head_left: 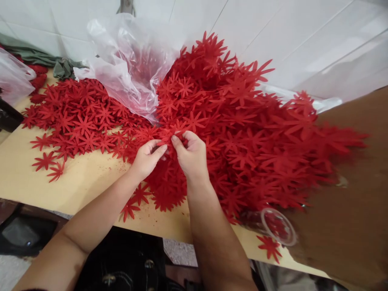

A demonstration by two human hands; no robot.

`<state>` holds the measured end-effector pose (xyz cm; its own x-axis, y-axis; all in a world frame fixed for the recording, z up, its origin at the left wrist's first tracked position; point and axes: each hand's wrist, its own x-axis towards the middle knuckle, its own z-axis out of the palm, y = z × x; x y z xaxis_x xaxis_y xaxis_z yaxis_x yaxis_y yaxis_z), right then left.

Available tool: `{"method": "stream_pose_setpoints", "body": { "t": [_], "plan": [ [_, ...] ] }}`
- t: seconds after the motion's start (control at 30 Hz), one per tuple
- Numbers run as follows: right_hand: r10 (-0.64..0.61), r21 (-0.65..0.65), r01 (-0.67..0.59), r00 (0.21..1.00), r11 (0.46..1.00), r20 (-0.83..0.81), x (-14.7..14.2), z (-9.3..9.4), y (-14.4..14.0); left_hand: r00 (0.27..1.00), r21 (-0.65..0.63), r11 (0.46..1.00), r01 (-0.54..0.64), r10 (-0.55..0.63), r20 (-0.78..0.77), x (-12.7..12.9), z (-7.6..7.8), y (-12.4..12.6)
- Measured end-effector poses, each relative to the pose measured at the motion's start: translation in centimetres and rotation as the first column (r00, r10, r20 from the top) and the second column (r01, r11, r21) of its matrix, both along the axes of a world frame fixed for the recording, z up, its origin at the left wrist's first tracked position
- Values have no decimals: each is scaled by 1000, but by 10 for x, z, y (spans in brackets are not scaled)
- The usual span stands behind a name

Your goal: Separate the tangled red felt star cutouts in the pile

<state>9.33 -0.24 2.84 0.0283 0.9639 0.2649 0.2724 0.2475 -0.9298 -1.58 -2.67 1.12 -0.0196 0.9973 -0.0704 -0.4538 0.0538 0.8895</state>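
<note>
Red star-shaped felt flower cutouts point(242, 133) lie heaped on the pale wooden tabletop point(81, 182), and I see both hands at the heap's near edge. My left hand point(147, 155) and right hand point(191, 155) each pinch one cutout point(169, 135) between them. A crumpled clear plastic bag point(127, 64) lies behind the heap.

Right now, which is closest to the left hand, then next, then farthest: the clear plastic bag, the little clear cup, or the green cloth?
From the left hand:
1. Clear plastic bag, just beyond it, above the flower pile.
2. Green cloth, far back-left corner.
3. Little clear cup, off to the right, near the table's front edge.
The last two are nearly tied.
</note>
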Motion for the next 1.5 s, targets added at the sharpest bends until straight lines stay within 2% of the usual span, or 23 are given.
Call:
{"method": "stream_pose_setpoints", "body": {
  "t": [0.1,0.2,0.3,0.37,0.47,0.57,0.73,0.8,0.93,1.03,1.17,1.33,1.5],
  "plan": [
    [-91,112,82,993,990,79,-4,3,1,998,13,999,-29,30,-62,0,2,-1],
    [-126,195,121,992,973,16,-5,1,6,990,27,994,-108,110,-87,-2,1,0],
    [-94,111,108,988,988,-127,-3,-1,10,988,22,989,-148,149,-38,-4,0,0],
    [-69,51,77,986,996,-154,-2,1,9,987,-12,988,-156,157,26,-5,0,1],
    [-94,60,97,995,994,-41,-6,6,3,984,-41,991,-130,134,115,-5,2,1],
    [-140,121,126,984,985,111,-11,10,-2,983,26,996,-91,85,165,-5,2,0],
    [-185,158,158,967,975,176,-15,5,-1,996,36,995,-93,92,17,-5,-3,0],
    [-174,165,152,976,974,130,-14,2,1,992,52,992,-117,119,-38,-6,-4,1],
    [-24,143,34,997,989,-67,-11,0,6,962,80,972,-222,231,-143,-9,-4,3],
    [-6,118,24,989,993,-149,-8,2,9,959,74,967,-245,253,-128,-10,-3,3],
    [-29,60,42,979,997,-202,-7,2,9,974,57,976,-211,215,-75,-10,0,0],
    [-19,-38,13,986,999,-165,-7,1,7,981,104,980,-172,180,-76,-11,2,-2],
    [-86,30,86,996,996,-4,-5,5,6,981,113,979,-169,177,-72,-12,2,-2]
  ]
}}
